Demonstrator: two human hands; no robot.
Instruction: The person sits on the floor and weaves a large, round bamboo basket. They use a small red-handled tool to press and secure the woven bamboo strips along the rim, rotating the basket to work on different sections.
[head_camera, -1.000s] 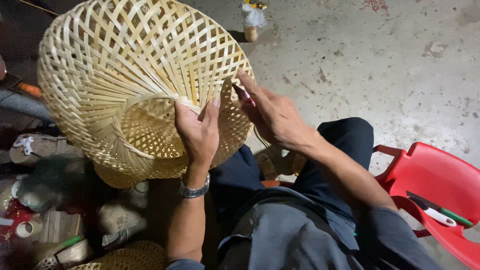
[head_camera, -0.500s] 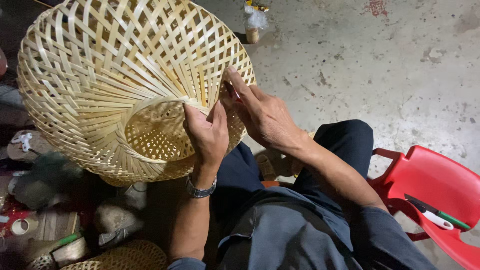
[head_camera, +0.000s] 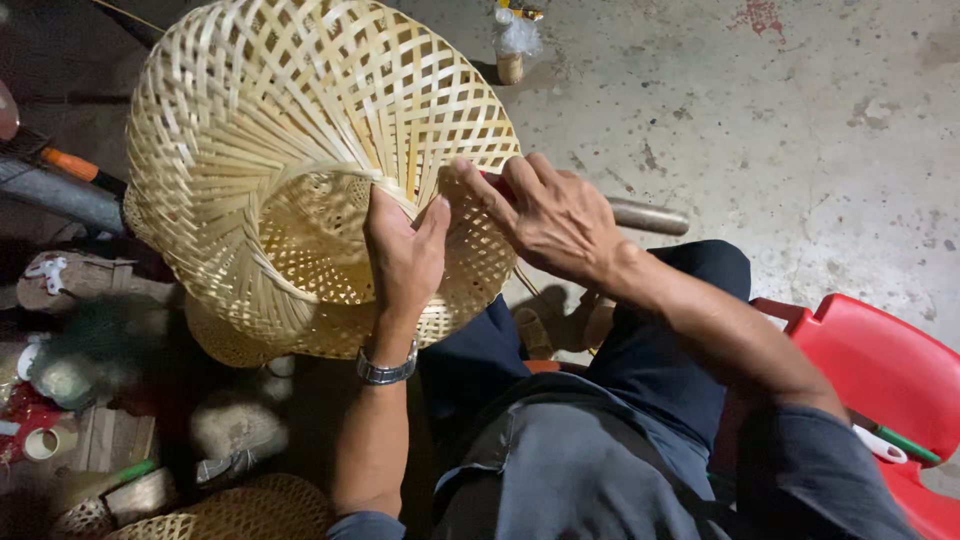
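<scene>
- Your woven bamboo basket (head_camera: 300, 170) has swung right and turned in the last second; it now sits tipped over your lap, mouth toward you, so a fresh stretch of rim faces your fingers.
- Your left hand (head_camera: 400, 255) has slid up onto the inner rim and is closed over the strips there, thumb out, a metal wristwatch (head_camera: 386, 370) below it.
- Your right hand (head_camera: 545, 215) has shifted with the rim: fingers half curled on the outer weave, pinching a strip. Something reddish shows under them; what it is, I cannot tell.
- Packages: a small bottle in a clear plastic bag (head_camera: 515, 45) stands on the concrete floor (head_camera: 800, 150) beyond the basket.
- A red plastic chair (head_camera: 880, 370) sits at your right, a green-handled tool (head_camera: 895, 445) lying on it.
- A roll of tape (head_camera: 38, 443) lies at lower left.
</scene>
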